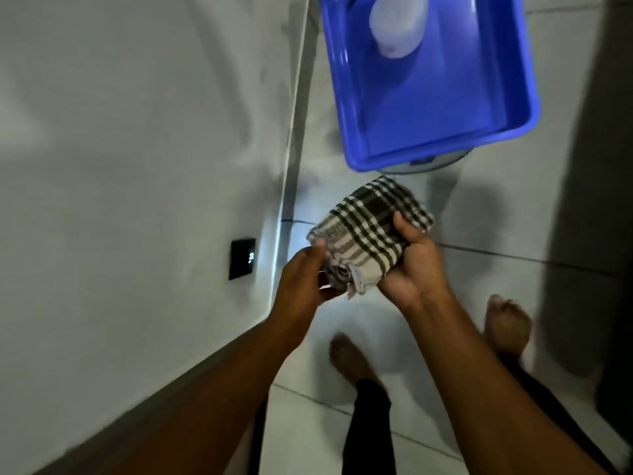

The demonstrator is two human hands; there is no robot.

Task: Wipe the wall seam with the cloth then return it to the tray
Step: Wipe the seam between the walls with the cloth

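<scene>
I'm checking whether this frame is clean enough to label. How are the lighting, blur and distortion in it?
Head view: dim overall, with a bright glare patch on the floor under the hands; motion blur smears the white bottle in the tray and the feet; the cloth stays fairly sharp; wide-angle distortion bends the wall seam; a dark shadow covers the right edge.

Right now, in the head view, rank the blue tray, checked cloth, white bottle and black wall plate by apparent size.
1. blue tray
2. checked cloth
3. white bottle, partly cropped, so unsure
4. black wall plate

Home interior: tiled floor [496, 279], painted wall [137, 132], bare feet [507, 323].
</scene>
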